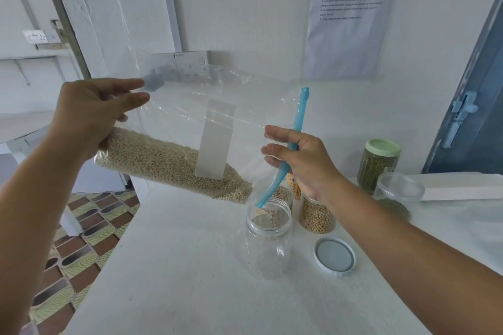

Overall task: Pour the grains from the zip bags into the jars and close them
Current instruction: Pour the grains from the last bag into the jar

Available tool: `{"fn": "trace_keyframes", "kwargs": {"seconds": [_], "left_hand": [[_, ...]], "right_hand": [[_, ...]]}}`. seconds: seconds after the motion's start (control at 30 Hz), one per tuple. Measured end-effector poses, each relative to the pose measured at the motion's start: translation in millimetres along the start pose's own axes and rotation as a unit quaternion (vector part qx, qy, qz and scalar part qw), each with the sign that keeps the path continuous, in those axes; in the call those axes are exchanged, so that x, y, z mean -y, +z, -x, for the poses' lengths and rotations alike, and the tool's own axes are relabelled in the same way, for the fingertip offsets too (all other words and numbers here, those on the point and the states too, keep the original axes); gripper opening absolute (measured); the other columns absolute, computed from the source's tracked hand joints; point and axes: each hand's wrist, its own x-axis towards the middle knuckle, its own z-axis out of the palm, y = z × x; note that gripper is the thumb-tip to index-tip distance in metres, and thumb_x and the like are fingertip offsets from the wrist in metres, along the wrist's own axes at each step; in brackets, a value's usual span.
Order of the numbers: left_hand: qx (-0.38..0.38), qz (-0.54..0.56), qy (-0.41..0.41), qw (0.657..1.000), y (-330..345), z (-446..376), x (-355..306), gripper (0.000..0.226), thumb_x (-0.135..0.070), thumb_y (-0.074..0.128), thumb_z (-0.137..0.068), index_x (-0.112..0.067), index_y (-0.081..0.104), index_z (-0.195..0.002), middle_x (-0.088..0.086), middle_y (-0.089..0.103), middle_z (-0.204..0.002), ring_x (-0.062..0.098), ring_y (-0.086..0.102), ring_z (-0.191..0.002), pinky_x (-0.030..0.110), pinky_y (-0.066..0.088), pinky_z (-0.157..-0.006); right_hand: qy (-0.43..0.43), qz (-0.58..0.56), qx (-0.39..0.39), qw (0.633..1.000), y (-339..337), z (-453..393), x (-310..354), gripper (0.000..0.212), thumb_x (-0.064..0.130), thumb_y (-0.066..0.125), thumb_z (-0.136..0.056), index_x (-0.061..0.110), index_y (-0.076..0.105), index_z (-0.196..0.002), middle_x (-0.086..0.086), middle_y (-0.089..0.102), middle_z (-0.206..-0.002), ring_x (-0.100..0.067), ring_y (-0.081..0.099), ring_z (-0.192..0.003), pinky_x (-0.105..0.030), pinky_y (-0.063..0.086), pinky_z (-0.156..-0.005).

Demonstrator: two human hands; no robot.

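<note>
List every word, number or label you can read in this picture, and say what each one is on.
Paper sheet on the wall: a short heading and five numbered lines, "1" to "5"; the words are too blurred to quote.
White label on the zip bag: blank, no print shows.
Box against the wall behind the bag: a small dark mark, too small to read.
Jars and lids: no text shows.
</note>
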Motion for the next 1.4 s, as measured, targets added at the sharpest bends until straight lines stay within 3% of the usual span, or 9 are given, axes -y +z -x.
{"fn": "trace_keyframes", "kwargs": {"seconds": [0.17, 0.3, 0.4, 0.73, 0.9, 1.03, 1.2, 1.3, 1.4], "left_hand": [[0.016, -0.013, -0.002, 1.000, 3.5, 0.6, -3.1, 0.028, -0.033, 0.085, -0.081, -0.036, 0.077, -0.108, -0.003, 0.064, -0.081, -0.001, 0.058, -0.055, 0.022, 0.038, -0.032], [0.018, -0.014, -0.010, 1.000, 4.0, 1.0, -0.6, 0.032, -0.037, 0.085, -0.081, -0.035, 0.078, -0.112, 0.003, 0.067, -0.087, 0.013, 0.059, -0.065, 0.021, 0.040, -0.031], [0.019, -0.008, -0.005, 1.000, 2.4, -0.1, -2.1, 0.029, -0.039, 0.085, -0.078, -0.040, 0.078, -0.105, 0.000, 0.067, -0.083, 0.002, 0.058, -0.058, 0.020, 0.040, -0.033], [0.022, 0.010, -0.007, 1.000, 2.4, -2.4, -5.2, 0.028, -0.049, 0.082, -0.068, -0.044, 0.076, -0.095, -0.003, 0.065, -0.079, -0.003, 0.056, -0.053, 0.023, 0.040, -0.039], [0.018, 0.010, 0.002, 1.000, 4.2, -4.7, -5.0, 0.035, -0.043, 0.084, -0.074, -0.038, 0.078, -0.108, 0.002, 0.064, -0.081, 0.000, 0.054, -0.054, 0.026, 0.045, -0.053], [0.015, -0.004, 0.011, 1.000, 5.5, -8.0, -5.4, 0.036, -0.034, 0.084, -0.081, -0.031, 0.077, -0.116, 0.001, 0.062, -0.077, 0.000, 0.052, -0.053, 0.011, 0.042, -0.045], [0.017, 0.001, 0.005, 1.000, 4.5, -9.2, -8.4, 0.033, -0.043, 0.083, -0.073, -0.038, 0.078, -0.106, 0.003, 0.066, -0.081, -0.001, 0.055, -0.054, 0.024, 0.046, -0.050], [0.014, -0.006, 0.003, 1.000, 3.4, -12.1, -7.5, 0.031, -0.041, 0.085, -0.078, -0.036, 0.079, -0.108, -0.001, 0.065, -0.078, -0.001, 0.056, -0.056, 0.020, 0.038, -0.034], [0.015, -0.004, 0.007, 1.000, 2.8, -13.1, -6.6, 0.028, -0.043, 0.085, -0.076, -0.040, 0.079, -0.103, 0.000, 0.067, -0.081, -0.001, 0.057, -0.056, 0.021, 0.043, -0.039]], "right_hand": [[0.018, -0.009, -0.016, 1.000, -3.5, 2.5, -9.6, 0.036, -0.002, 0.080, -0.084, 0.014, 0.078, -0.117, -0.002, 0.072, -0.127, -0.029, 0.072, -0.113, -0.035, 0.063, -0.087], [0.016, -0.009, -0.017, 1.000, -3.9, 2.3, -8.1, 0.036, -0.003, 0.080, -0.084, 0.013, 0.078, -0.116, -0.003, 0.071, -0.128, -0.029, 0.072, -0.113, -0.034, 0.063, -0.086], [0.014, -0.009, -0.013, 1.000, -2.2, 2.9, -5.6, 0.036, -0.004, 0.078, -0.085, 0.012, 0.077, -0.118, -0.003, 0.072, -0.127, -0.029, 0.073, -0.111, -0.034, 0.063, -0.086], [0.010, -0.016, -0.008, 1.000, -0.7, 0.3, -3.8, 0.037, -0.006, 0.075, -0.088, 0.009, 0.075, -0.121, -0.005, 0.071, -0.127, -0.029, 0.076, -0.104, -0.032, 0.063, -0.085], [0.014, -0.018, -0.008, 1.000, -1.3, -0.1, -4.9, 0.037, -0.006, 0.076, -0.087, 0.008, 0.075, -0.121, -0.005, 0.071, -0.128, -0.031, 0.075, -0.107, -0.033, 0.063, -0.085], [0.015, -0.017, -0.009, 1.000, -1.9, -0.4, -5.3, 0.037, -0.006, 0.076, -0.087, 0.009, 0.076, -0.120, -0.005, 0.072, -0.127, -0.029, 0.075, -0.107, -0.034, 0.063, -0.086], [0.013, -0.011, -0.010, 1.000, -1.9, -1.6, -5.0, 0.036, -0.005, 0.077, -0.087, 0.011, 0.077, -0.119, -0.004, 0.072, -0.127, -0.029, 0.075, -0.106, -0.034, 0.063, -0.086], [0.011, -0.010, -0.007, 1.000, -0.9, -3.0, -4.3, 0.035, -0.004, 0.077, -0.087, 0.012, 0.077, -0.119, -0.004, 0.072, -0.126, -0.028, 0.076, -0.104, -0.036, 0.063, -0.088], [0.010, -0.009, -0.007, 1.000, 0.4, -3.8, -5.0, 0.036, -0.005, 0.076, -0.088, 0.011, 0.076, -0.119, -0.004, 0.072, -0.126, -0.028, 0.076, -0.104, -0.036, 0.063, -0.088]]}}
